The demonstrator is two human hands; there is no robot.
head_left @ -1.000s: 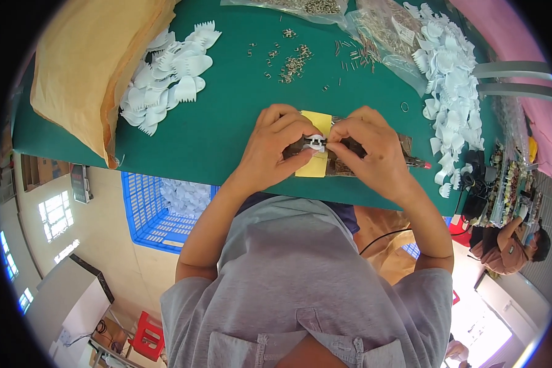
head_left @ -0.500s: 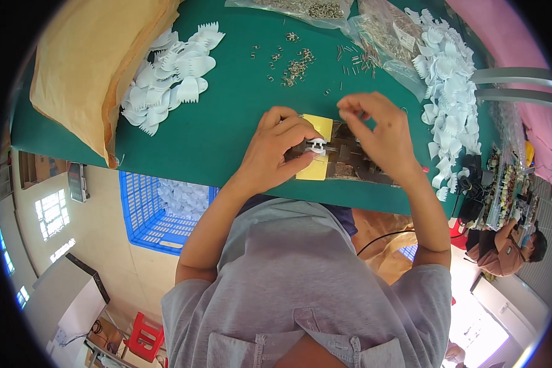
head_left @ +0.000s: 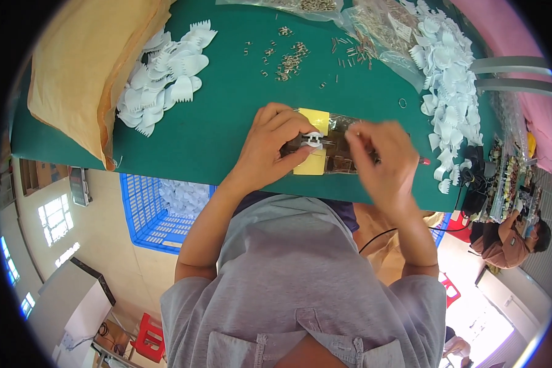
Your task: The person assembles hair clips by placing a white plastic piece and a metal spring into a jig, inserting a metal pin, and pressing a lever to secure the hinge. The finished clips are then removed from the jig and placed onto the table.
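Note:
My left hand (head_left: 270, 144) is closed on a small white plastic hair claw clip (head_left: 313, 140), thumb and forefinger on either side of it. The clip sits at the yellow-covered end of a dark, tape-wrapped block (head_left: 338, 164), where thin metal prongs point right. Over the right part of the block is my right hand (head_left: 389, 156), fingers curled and thumb drawn in, slightly blurred. Whatever its fingertips may hold cannot be made out. Beyond the block lie a heap of small metal springs (head_left: 291, 61) and scattered thin metal pins (head_left: 357, 52).
White toothed clip halves are piled at left (head_left: 162, 80) and in a long heap at right (head_left: 448, 92). A brown paper sack (head_left: 80, 73) stands on the far left. Plastic bags (head_left: 386, 30) lie at the back. Below the table edge is a blue crate (head_left: 144, 214). A co-worker (head_left: 503, 245) is at far right.
My right hand has come down and nearer to me, from above the block's far edge to over its right part, its fingers curling in. The left hand keeps its grip on the claw clip.

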